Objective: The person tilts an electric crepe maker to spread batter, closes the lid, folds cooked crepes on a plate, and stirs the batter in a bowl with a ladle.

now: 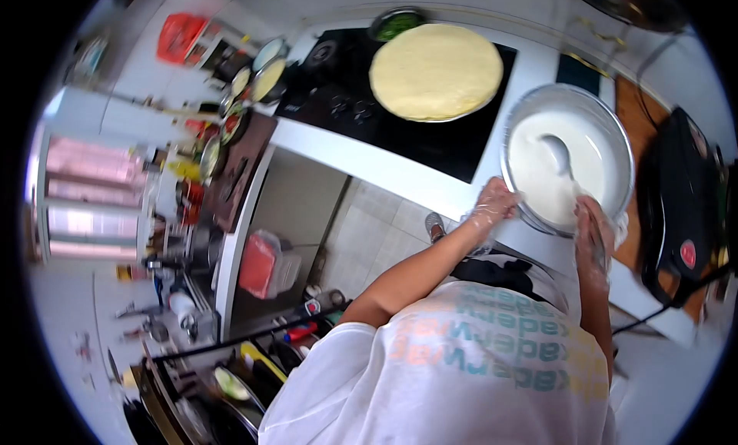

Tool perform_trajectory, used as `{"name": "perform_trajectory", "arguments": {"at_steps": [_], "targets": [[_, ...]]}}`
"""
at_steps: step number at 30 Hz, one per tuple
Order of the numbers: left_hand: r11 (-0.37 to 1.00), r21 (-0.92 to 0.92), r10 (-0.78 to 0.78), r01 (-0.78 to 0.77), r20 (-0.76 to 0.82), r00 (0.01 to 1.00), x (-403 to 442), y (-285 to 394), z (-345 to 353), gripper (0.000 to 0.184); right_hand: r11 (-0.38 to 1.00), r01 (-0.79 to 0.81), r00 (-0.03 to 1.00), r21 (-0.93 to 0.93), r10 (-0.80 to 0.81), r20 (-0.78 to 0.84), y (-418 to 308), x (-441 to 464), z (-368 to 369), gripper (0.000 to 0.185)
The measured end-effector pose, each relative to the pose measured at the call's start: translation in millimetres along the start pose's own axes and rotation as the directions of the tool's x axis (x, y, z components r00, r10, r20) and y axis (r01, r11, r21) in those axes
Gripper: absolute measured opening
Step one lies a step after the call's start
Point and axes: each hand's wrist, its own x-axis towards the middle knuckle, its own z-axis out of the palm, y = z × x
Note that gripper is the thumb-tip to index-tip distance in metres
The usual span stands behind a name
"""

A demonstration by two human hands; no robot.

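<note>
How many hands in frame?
2. The left hand is at the metal bowl's rim; the right hand holds the ladle dipped in the white liquid. No other hand shows.

From far off, I see a white shirt at five o'clock, with a short white sleeve at seven. Rows of big letters cross the shirt, upside down to me, in peach, blue-green and yellow. Thin, see-through gloves cover the left hand and right hand, both at three. A grey shoe shows at three, black cloth at four.
</note>
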Motion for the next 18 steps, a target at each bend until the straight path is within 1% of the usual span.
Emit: {"name": "perform_trajectory", "arguments": {"at_steps": [1, 4, 5, 8, 11, 14, 17, 18], "targets": [[1.0, -0.006, -0.006, 0.006, 0.003, 1.0, 2.1, -2.2, -2.0, 0.03, 1.0, 0.009, 0.999, 0.008, -0.009, 0.032, 1.8, -2.2, -3.4, 0.024], [1.0, 0.001, -0.02, 0.02, 0.0, 1.0, 6.8, -3.6, -2.5, 0.029, 0.99, 0.089, 0.99, -0.113, -0.101, -0.101, -1.3, -3.8, -2.0, 0.018], [0.999, 0.013, -0.031, 0.031, -0.001, 1.0, 6.4, -4.8, -2.2, 0.029, 0.966, 0.185, 0.972, -0.18, -0.207, -0.113, 0.1, -4.0, -1.3, 0.023], [0.999, -0.032, 0.017, -0.018, -0.014, 1.0, 8.1, -9.8, -0.6, 0.026, 0.936, 0.245, 0.967, -0.252, -0.255, -0.01, -4.9, -4.5, -0.9, 0.028], [1.0, -0.005, 0.004, -0.004, -0.029, 1.0, 6.7, -5.3, 1.2, 0.026, 0.919, 0.255, 0.967, -0.3, -0.235, 0.1, -1.7, -8.3, -0.2, 0.022], [0.998, 0.046, -0.045, 0.044, 0.008, 0.999, 1.9, 1.0, -0.5, 0.025, 0.766, 0.438, 0.897, -0.47, -0.408, 0.171, -7.6, -11.9, -3.5, 0.029], [0.998, 0.035, -0.054, 0.054, 0.013, 0.998, -1.1, 4.7, -0.4, 0.025, 0.865, 0.358, 0.931, -0.351, -0.303, 0.203, -5.7, -18.1, -14.2, 0.024], [0.998, 0.03, -0.057, 0.057, 0.012, 0.998, -1.6, 4.5, -0.1, 0.025, 0.876, 0.339, 0.936, -0.342, -0.277, 0.217, -7.4, -21.6, -20.0, 0.023]]}}
